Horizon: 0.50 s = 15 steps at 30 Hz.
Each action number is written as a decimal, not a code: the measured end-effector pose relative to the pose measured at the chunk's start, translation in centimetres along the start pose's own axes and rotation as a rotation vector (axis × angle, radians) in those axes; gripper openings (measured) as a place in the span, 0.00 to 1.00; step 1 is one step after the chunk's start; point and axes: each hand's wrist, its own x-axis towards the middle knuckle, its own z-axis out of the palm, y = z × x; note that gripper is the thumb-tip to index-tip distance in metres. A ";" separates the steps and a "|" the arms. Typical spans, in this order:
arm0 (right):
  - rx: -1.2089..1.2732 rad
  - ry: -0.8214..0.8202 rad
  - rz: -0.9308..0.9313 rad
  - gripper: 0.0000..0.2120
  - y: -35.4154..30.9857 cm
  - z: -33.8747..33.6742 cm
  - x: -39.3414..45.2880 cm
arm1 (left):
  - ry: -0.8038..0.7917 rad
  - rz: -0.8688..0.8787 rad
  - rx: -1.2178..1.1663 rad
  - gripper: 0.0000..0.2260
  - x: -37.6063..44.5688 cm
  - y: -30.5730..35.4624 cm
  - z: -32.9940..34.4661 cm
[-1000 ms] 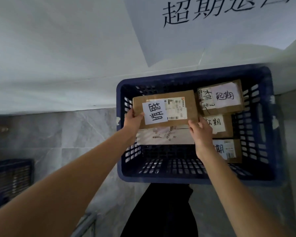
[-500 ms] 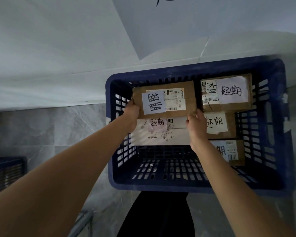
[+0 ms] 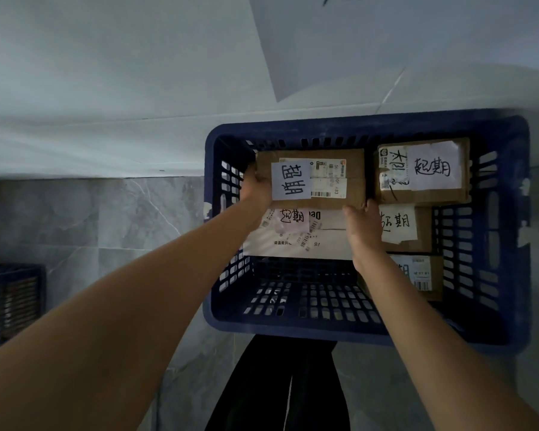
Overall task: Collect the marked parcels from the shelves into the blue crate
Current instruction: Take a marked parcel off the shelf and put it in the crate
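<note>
Currently: brown marked parcel, held inside the blue crate at its far-left corner, above a white parcel. Left hand grips its left end, right hand its near-right corner. Advice: lower level, release both ends together, keep the label up. Three labelled parcels line the right side.

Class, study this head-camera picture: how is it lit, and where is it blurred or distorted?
Head view: dim, bluish light; the blue crate has a smeared far right corner; wide-angle bending stretches the forearms at the bottom; the handwritten label on the brown parcel, gripped by the left hand and right hand, stays legible.
</note>
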 end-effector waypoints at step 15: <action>-0.804 0.036 -0.906 0.27 -12.5 -1.8 -13.8 | 0.207 0.434 0.525 0.26 -15.3 4.9 -9.1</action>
